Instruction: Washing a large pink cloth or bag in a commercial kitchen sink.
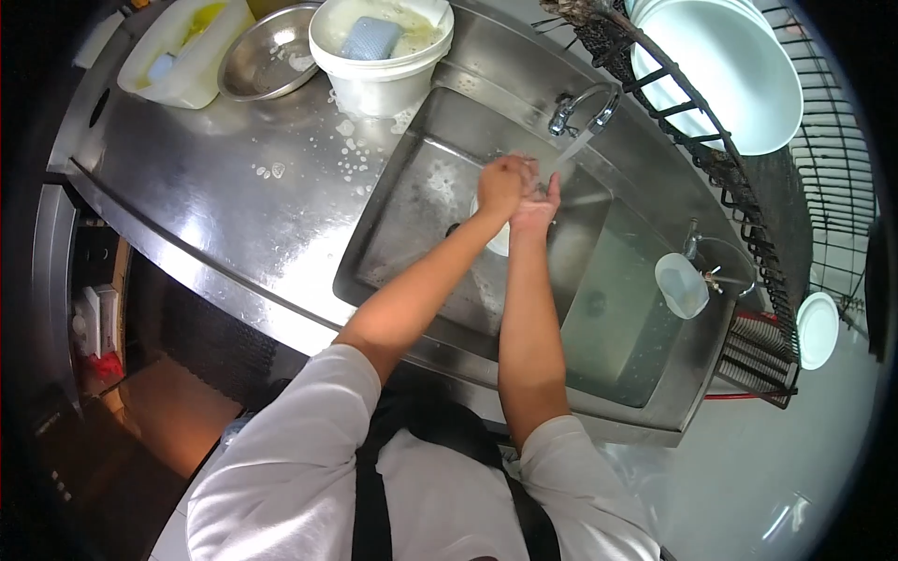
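Observation:
My left hand (502,188) and my right hand (539,201) are pressed together over the left basin of a steel sink (407,231). The left fingers lie bent against the right palm, and the right thumb stands apart. Whether something small sits between them is hidden. Beside my right hand, water (575,146) runs from a curved chrome faucet (586,112). Below my wrists a round white dish (499,240) lies in the basin, mostly covered by my hands and forearms.
Cloudy water (617,315) fills the right basin. A white plastic tub (382,88) holds suds and a blue sponge (372,38). Nearby are a steel bowl (270,56) and plastic container (186,77). A wire rack (701,105) carries white bowls (729,84). A translucent scoop-like vessel (682,285) hangs by the second faucet.

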Action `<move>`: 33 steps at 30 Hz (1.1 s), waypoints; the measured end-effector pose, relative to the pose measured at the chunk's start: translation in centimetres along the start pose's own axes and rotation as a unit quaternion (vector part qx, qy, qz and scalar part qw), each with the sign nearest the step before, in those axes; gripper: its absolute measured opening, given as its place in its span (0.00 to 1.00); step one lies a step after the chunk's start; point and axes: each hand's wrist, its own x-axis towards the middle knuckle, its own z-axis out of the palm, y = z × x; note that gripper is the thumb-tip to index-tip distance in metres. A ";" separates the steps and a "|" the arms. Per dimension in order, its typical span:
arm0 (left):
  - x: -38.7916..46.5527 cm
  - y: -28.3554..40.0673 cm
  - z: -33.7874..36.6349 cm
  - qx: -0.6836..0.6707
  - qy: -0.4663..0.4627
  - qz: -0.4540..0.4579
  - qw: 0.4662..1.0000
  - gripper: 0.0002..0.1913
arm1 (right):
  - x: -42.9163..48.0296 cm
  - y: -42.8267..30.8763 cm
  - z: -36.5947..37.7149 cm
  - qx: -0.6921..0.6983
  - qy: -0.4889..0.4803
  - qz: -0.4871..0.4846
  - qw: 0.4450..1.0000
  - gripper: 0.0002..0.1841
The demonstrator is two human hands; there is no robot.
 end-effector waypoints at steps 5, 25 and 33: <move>2.6 -4.2 -0.3 -0.389 0.019 -0.241 0.889 0.19 | 1.4 1.9 0.5 0.005 -0.201 -0.051 0.978 0.23; 3.4 3.2 -2.5 -0.004 -0.241 0.011 0.970 0.09 | -2.6 0.9 1.4 -0.198 0.064 0.151 0.966 0.25; 3.8 6.2 -2.7 0.157 -0.232 0.179 0.943 0.11 | 0.0 -0.1 -5.1 -0.130 -0.031 0.219 0.966 0.36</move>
